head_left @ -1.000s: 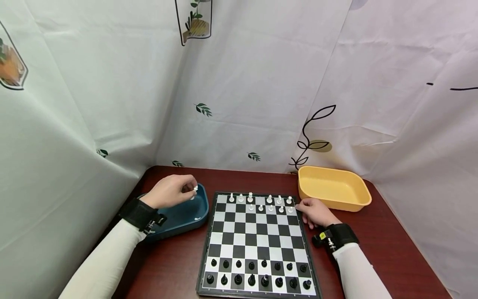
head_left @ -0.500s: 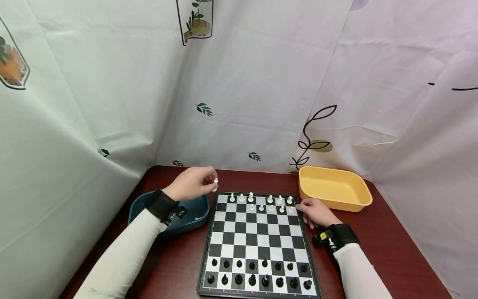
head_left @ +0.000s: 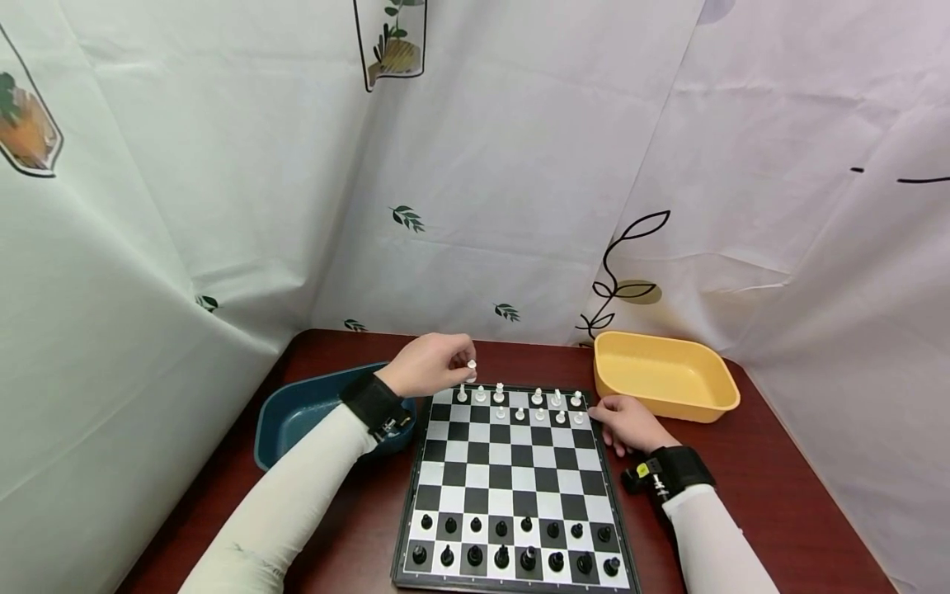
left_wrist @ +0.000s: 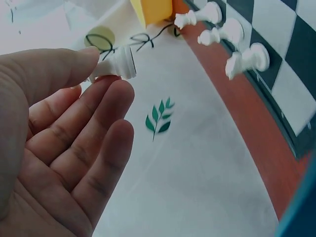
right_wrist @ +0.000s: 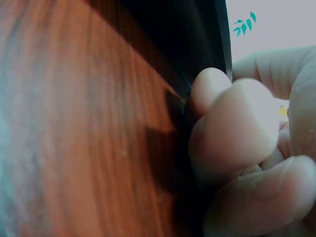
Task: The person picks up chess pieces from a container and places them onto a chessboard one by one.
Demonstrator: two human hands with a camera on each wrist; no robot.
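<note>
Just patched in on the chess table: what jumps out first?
The left hand pinches a white chess piece above the far left corner of the chessboard, beside the blue tray. White pieces fill most of the far rows, black pieces the near two. The right hand rests at the board's far right edge, near the empty yellow tub.

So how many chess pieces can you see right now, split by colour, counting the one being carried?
Black pieces on the chessboard: 16
White pieces on the board: 11
White piece pinched in the left hand: 1
Total: 28, that is 16 black and 12 white. Any pieces under the left arm in the blue tray are hidden.
</note>
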